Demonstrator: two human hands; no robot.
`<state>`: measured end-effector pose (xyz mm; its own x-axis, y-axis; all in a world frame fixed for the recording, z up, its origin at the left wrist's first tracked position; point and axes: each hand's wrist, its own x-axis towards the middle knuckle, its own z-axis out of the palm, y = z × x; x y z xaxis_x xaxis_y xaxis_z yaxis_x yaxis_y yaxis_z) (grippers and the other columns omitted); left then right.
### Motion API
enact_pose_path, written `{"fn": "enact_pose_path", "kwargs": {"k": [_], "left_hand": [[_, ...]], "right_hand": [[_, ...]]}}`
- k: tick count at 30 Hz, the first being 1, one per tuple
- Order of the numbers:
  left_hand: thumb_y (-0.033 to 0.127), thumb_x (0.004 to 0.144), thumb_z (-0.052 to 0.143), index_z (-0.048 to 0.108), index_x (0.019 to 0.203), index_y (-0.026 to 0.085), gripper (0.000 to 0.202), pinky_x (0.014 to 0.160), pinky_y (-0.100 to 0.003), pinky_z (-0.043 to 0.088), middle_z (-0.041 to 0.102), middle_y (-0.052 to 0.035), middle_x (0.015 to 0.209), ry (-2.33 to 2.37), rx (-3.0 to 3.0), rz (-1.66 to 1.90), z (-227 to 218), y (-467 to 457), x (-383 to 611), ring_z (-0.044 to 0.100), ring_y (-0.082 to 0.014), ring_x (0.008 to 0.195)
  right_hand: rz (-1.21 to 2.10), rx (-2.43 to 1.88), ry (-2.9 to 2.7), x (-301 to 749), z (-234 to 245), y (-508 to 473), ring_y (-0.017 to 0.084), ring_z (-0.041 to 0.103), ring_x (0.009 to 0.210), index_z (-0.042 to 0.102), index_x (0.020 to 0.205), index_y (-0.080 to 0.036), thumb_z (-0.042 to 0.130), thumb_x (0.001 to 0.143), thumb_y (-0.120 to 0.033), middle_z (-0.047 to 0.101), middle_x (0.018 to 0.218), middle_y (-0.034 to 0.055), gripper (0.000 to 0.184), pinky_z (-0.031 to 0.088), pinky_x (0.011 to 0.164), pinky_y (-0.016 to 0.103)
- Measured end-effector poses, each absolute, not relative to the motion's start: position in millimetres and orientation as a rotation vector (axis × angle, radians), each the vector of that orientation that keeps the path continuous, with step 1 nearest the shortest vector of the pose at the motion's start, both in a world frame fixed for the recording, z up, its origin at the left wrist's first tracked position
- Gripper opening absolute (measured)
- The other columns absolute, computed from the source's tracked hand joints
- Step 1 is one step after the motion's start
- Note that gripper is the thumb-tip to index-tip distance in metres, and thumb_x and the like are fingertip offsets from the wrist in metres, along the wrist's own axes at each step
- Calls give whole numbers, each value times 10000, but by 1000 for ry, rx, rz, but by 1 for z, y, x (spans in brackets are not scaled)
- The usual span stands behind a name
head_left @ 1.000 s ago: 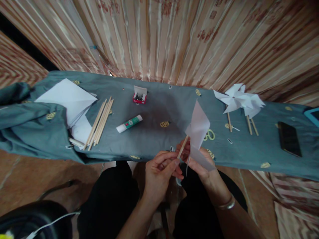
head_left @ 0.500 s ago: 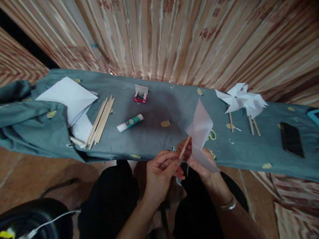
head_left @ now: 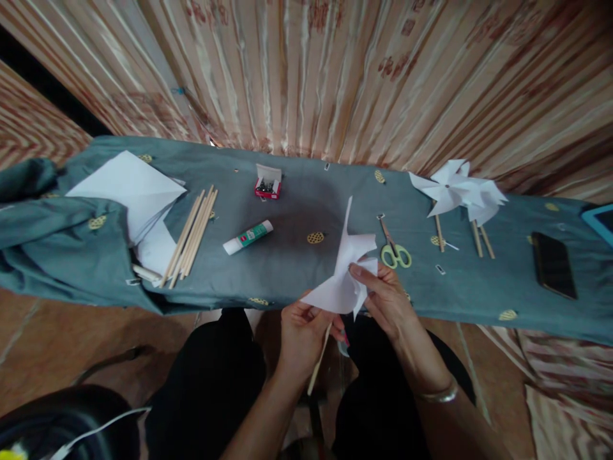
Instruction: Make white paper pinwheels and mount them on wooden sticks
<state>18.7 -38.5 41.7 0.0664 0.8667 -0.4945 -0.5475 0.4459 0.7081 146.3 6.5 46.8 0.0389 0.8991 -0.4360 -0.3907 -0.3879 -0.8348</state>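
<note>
A white paper pinwheel (head_left: 342, 284) is held between my two hands at the table's near edge, its blades facing up. My left hand (head_left: 306, 335) is closed around a thin wooden stick (head_left: 320, 361), whose lower end points down toward my lap; the fingers lie under the paper's left blade. My right hand (head_left: 387, 300) pinches the pinwheel near its centre, thumb on top. Where stick and paper meet is hidden by the paper. Just beyond my right hand lie green-handled scissors (head_left: 395, 254).
On the cloth-covered table (head_left: 287, 281) lie a glue stick (head_left: 248, 237), an open red box of pins (head_left: 267, 184), several wooden sticks (head_left: 191, 239) and white paper sheets (head_left: 131, 185). To the right are finished-looking pinwheels (head_left: 450, 185), a phone (head_left: 554, 265) and a blue-edged object (head_left: 598, 220).
The pinwheel has turned to face up and shifted left, and the stick now points downward. My right hand has moved to the paper's centre, uncovering the scissors.
</note>
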Motion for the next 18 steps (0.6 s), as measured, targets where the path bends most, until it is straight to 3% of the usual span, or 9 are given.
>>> {"fn": "enact_pose_path", "kwargs": {"k": [6, 12, 18], "left_hand": [[249, 550, 742, 638, 573, 121, 166, 385, -152, 367, 605, 5, 440, 1095, 307, 1131, 23, -40, 21, 485, -60, 349], [243, 483, 763, 638, 546, 124, 184, 411, -163, 344, 594, 6, 429, 1121, 238, 1128, 15, -43, 14, 457, -51, 363], [201, 421, 766, 667, 549, 112, 184, 410, -172, 353, 597, 2, 426, 1163, 159, 1129, 6, -48, 6, 471, -59, 373]], "right_hand": [[1600, -1391, -642, 148, 34, 13, 106, 555, 496, 692, 645, -158, 882, 463, -378, 691, 604, -3, 343, 411, 482, 223], [1613, -1536, -835, 151, 21, 22, 137, 593, 561, 718, 722, -144, 856, 444, -391, 715, 662, 17, 397, 456, 583, 259], [1489, -1770, -1375, 149, 22, 33, 175, 633, 653, 734, 805, -141, 746, 594, -395, 723, 738, 32, 330, 476, 614, 269]]}}
